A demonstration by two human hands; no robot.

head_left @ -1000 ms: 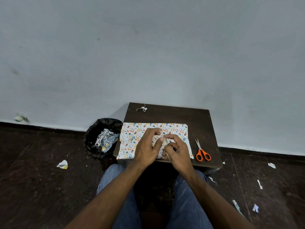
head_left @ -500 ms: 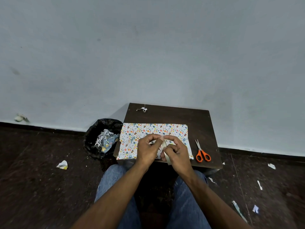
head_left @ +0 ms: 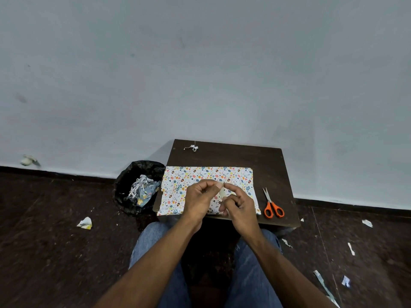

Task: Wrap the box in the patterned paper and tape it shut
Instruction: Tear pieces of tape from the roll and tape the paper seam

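Hands meet over the patterned paper in the head view, the only view. The left hand and right hand have risen slightly from where they sat a second ago, and a pale strip of tape, earlier low between them, now stands stretched between the fingers of both, each pinching an end. The paper lies flat on the dark surface, unchanged, its near edge at the surface's front. The box cannot be seen; it may lie under the paper or hands. Orange scissors rest just right of the paper; a black bin stands left. Judging by this, tape is ready, sealing not begun.
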